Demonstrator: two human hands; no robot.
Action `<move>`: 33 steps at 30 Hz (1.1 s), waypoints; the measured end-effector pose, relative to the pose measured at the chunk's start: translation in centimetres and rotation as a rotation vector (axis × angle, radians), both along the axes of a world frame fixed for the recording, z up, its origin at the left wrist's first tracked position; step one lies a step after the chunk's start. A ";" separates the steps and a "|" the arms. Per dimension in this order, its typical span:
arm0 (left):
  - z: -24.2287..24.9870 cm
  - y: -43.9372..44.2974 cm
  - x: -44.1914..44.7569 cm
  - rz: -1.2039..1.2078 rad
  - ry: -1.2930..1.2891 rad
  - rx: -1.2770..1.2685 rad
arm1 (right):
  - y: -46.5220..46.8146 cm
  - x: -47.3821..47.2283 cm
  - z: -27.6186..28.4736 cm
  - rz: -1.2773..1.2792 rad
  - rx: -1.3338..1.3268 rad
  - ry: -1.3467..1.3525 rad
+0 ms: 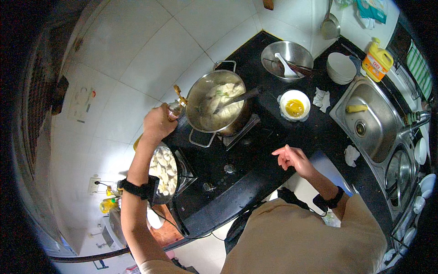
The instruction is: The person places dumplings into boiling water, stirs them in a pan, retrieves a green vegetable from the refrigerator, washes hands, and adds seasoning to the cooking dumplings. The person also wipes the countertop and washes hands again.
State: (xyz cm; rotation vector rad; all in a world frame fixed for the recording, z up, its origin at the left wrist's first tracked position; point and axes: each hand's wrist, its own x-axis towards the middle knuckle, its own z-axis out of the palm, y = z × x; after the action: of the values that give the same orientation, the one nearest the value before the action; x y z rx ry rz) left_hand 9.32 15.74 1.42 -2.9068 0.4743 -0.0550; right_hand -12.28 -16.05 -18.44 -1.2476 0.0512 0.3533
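Observation:
My left hand [158, 121] grips a small glass bottle [174, 111] with a gold-coloured flip lid, tilted at the left rim of a steel pot [195, 125]. Pale food pieces [229, 90] with a bit of green lie in liquid in the pot. Leaning on its right rim is a dark-handled utensil [249, 93], its lower end among the food. Over the front of the black counter hovers my right hand [291, 159], holding nothing, index finger extended and the others partly curled. A white bowl [282, 99] with yellow liquid stands beyond it.
Left of the stove knobs [229, 168], a pan holds pale sliced food [164, 171], partly behind my left arm. A steel basin [270, 51] holds a white spoon [285, 65]. At right are stacked bowls [341, 68], a yellow jug [377, 61] and a steel sink [376, 102].

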 end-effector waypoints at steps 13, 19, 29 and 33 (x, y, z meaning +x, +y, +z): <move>-0.3 -0.4 -0.1 -0.003 -0.041 0.065 | -0.1 0.9 0.7 0.017 -0.007 -0.025; -0.7 -0.3 0.1 -0.006 -0.006 0.091 | -0.1 0.8 0.6 0.019 -0.005 -0.026; -0.8 -0.4 -0.1 0.008 -0.017 0.094 | 0.1 0.9 0.5 0.029 0.005 -0.038; -0.5 -0.6 -0.2 0.026 0.000 0.100 | 0.2 0.8 0.6 0.030 0.011 -0.033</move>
State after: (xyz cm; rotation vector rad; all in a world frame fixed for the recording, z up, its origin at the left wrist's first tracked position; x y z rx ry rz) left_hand 9.16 15.16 0.91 -2.8141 0.4258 -0.0258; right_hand -11.46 -15.83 -17.89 -1.2441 0.0025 0.3581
